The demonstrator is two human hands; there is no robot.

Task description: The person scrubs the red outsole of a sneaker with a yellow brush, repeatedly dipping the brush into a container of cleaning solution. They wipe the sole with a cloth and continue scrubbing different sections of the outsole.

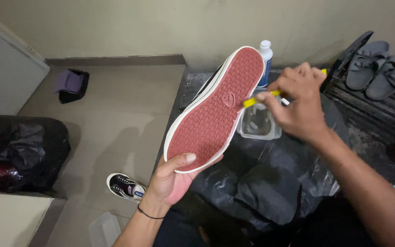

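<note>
Left hand (172, 176): curled around the heel end of a shoe (216, 110), thumb laid on the sole's edge, fingers hidden behind; a thin black band is worn at the wrist.
Shoe: held up in the air with its red, patterned sole turned toward the camera, toe pointing up and away; a white rim is seen around the sole and a dark upper shows along the far side.
Right hand (298, 103): closed in a pinch around a yellow brush handle (262, 97), fingers bent, knuckles up.
Yellow brush handle: its near end is brought against the sole just right of the small emblem at the middle; whether bristles touch cannot be told.
Clear plastic tub (258, 123): set below the right hand, on black plastic sheeting (270, 183) spread over the person's lap and the dark surface.
White bottle (265, 64): stood upright behind the shoe's toe, near the wall.
Second shoe (125, 186): left on the tiled floor (110, 114), below and left of the left hand.
Grey sandals (380, 68): kept on a dark rack at the upper right.
Black bag (19, 153): placed on the floor at the left edge.
</note>
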